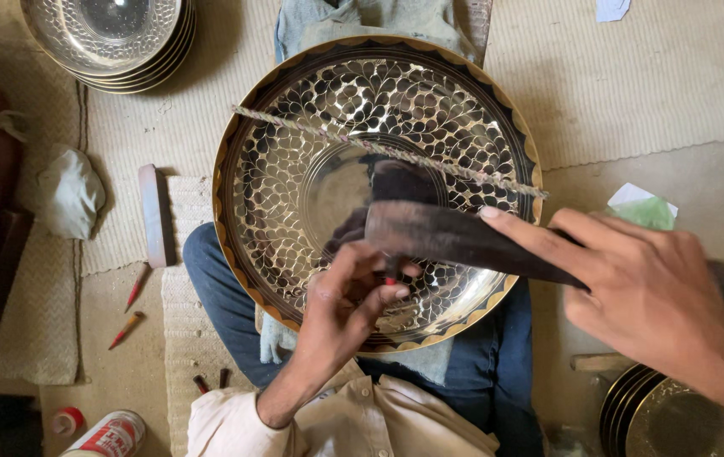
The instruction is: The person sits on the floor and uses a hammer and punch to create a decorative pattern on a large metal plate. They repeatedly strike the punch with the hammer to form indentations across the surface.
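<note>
One engraved brass plate (pixel 294 169) largely patterned; small tool (pixel 390 275) pinched in left hand (pixel 341 309), dark horn-shaped tool (pixel 455 241) gripped by right hand (pixel 650 296); centre left plain.

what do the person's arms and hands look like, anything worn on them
Both hands are bare: no gloves, rings or watch in view. The left hand comes out of a cream shirt sleeve rolled up near the elbow, leaving the forearm uncovered. The right hand and its forearm show no sleeve within the picture.

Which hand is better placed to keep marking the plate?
Left. The left hand pinches a small red-tipped tool right at the plate surface. The right hand is occupied with the dark horn-shaped block.
</note>
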